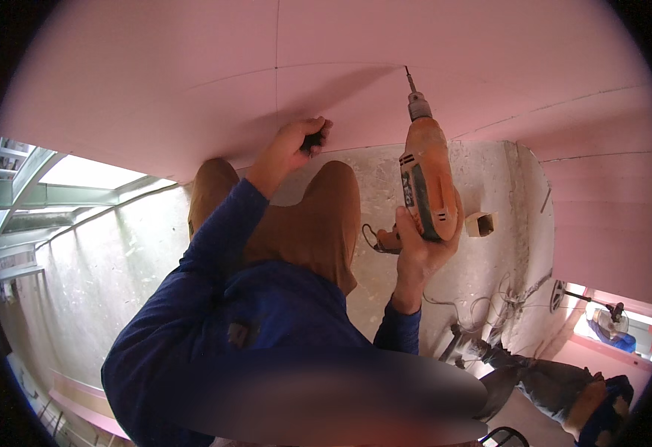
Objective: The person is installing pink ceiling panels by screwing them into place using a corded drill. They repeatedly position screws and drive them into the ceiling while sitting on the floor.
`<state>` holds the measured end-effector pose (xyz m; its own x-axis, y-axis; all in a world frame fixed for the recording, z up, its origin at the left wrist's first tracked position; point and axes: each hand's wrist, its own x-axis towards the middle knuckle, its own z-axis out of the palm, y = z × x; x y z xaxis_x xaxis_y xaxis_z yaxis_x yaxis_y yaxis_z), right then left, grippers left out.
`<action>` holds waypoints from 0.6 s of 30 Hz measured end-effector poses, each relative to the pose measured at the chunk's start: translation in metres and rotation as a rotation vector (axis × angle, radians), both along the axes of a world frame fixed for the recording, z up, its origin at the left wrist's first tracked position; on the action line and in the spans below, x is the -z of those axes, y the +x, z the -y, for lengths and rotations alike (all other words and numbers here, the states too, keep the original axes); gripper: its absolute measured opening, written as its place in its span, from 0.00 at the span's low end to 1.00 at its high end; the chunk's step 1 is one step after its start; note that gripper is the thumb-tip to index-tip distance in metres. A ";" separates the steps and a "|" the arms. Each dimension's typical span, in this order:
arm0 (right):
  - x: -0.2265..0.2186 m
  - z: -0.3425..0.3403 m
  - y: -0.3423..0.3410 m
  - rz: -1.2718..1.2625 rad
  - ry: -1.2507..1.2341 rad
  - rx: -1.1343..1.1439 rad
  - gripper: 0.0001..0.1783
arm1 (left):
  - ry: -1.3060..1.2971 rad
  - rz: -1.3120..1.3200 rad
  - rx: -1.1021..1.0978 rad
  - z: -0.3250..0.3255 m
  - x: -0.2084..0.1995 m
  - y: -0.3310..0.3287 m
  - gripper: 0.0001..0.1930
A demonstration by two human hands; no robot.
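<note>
My right hand [428,249] is wrapped round an orange and black electric drill [430,167]. Its long thin bit points away from me, and the tip meets the pink board wall [192,67] on a dark curved line. A power cord loops by the drill's handle. To the left, my left hand [302,143] is closed on a dark bunch that looks like black screws [312,141], close to the board and above my knees. The single pieces in that bunch are too small to make out.
A small open cardboard box [481,224] stands on the rough concrete floor [154,246], right of the drill. Cables [482,305] lie beyond it. Another person in dark trousers [549,384] is at the lower right. Metal framing [80,195] stands at the left.
</note>
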<state>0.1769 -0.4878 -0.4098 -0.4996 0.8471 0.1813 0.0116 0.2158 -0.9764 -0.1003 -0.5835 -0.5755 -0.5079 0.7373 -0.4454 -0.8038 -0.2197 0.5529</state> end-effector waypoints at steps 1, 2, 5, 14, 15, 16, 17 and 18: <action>-0.002 0.000 -0.001 0.009 0.003 0.001 0.45 | -0.005 0.011 -0.005 0.001 0.003 0.001 0.13; -0.004 0.001 -0.002 0.018 0.005 0.003 0.44 | -0.011 0.013 0.000 0.003 0.006 0.002 0.13; -0.008 0.003 -0.005 0.063 0.123 -0.002 0.43 | -0.022 0.023 0.015 0.006 0.013 0.004 0.13; -0.003 0.003 -0.014 -0.012 0.292 0.024 0.44 | -0.056 0.062 -0.013 0.011 0.029 0.011 0.13; -0.003 0.004 -0.014 0.002 0.251 0.023 0.45 | -0.042 0.067 -0.006 0.012 0.032 0.011 0.13; -0.004 0.004 -0.013 0.017 0.209 0.022 0.45 | -0.055 0.076 -0.007 0.013 0.035 0.011 0.13; -0.006 0.004 -0.011 0.020 0.167 0.017 0.45 | -0.042 0.085 0.005 0.014 0.038 0.011 0.13; -0.008 0.005 -0.009 0.053 0.143 0.023 0.45 | -0.057 0.095 0.009 0.015 0.041 0.011 0.13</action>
<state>0.1676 -0.4933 -0.4013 -0.4926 0.8258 0.2747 0.0688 0.3517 -0.9336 -0.0895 -0.5980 -0.6168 -0.4550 0.7138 -0.5324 -0.8550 -0.1830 0.4853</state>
